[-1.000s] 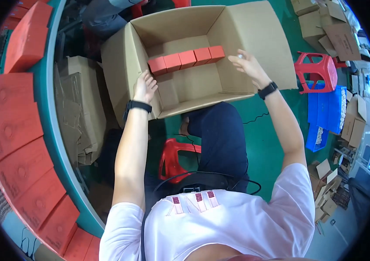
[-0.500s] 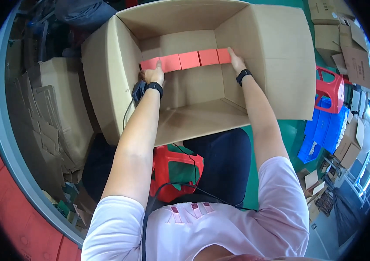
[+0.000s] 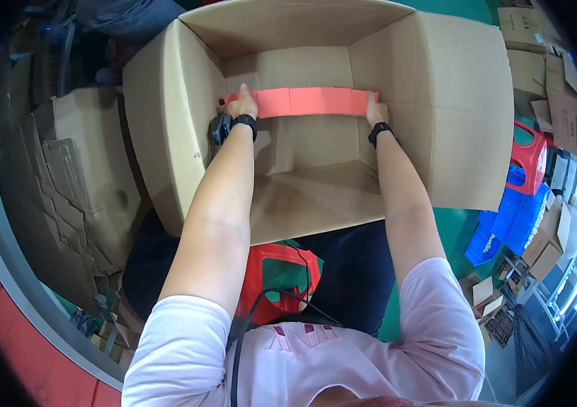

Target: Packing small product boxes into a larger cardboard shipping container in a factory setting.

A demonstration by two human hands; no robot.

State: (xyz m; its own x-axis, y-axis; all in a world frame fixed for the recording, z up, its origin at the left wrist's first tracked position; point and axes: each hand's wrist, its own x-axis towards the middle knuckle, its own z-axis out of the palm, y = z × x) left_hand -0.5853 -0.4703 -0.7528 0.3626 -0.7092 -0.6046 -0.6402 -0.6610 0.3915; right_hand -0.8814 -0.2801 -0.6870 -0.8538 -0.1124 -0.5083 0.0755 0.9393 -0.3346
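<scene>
A large open cardboard box (image 3: 315, 203) stands in front of me, its side flaps folded outward. Inside it I hold a row of several small red boxes (image 3: 305, 101), pressed end to end between my two hands. My left hand (image 3: 241, 105) grips the left end, thumb pointing up along the near face. At the other end, my right hand (image 3: 375, 110) closes on the last box, close to the carton's right wall. The fingers behind the row are partly hidden. Whether the row touches the carton's bottom I cannot tell.
Flattened cardboard (image 3: 88, 183) leans at the left, near a grey rail (image 3: 30, 298) and red boxes (image 3: 24, 339). A red stool (image 3: 271, 271) is below the carton. At the right are another red stool (image 3: 529, 159), a blue bin (image 3: 506, 227) and stacked cartons (image 3: 567, 102).
The row of red boxes has levelled out and its gaps have narrowed. Both hands keep their hold on its ends. The whole view has shifted slightly.
</scene>
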